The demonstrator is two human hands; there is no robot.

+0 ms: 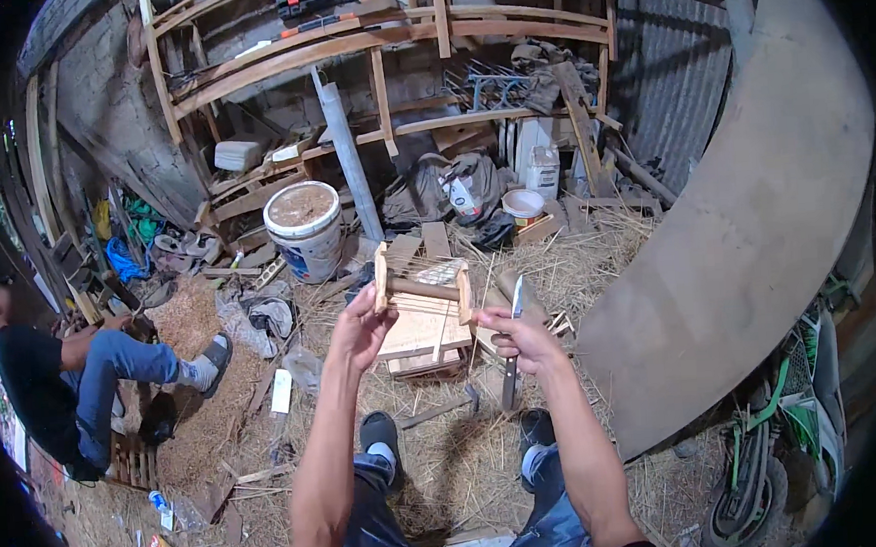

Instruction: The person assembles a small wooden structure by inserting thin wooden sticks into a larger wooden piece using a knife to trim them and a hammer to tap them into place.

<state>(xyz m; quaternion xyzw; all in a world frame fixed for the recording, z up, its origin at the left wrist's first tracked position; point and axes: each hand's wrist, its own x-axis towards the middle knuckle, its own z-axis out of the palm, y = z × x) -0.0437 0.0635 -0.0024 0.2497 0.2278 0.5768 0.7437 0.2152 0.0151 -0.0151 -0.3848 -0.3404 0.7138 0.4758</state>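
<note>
Between my hands is a small wooden frame [424,290]: a brown rod joins two pale, carved end pieces. My left hand [364,329] pinches its left end piece. In my right hand [527,342] is a knife [510,384], held upright with the blade up and the dark handle below the fist. That hand's thumb and finger also reach the frame's right end piece. Under the frame stands a low wooden bench [412,339] with pale boards and thin strips on it. A hammer [443,408] lies on the ground between my feet and the bench.
A white bucket [304,231] stands beyond the bench at left, near a small white bowl [524,204]. At far left sits another person [116,360]. A large curved sheet [722,219] leans at right above a green bicycle [763,435]. Straw and shavings cover the ground.
</note>
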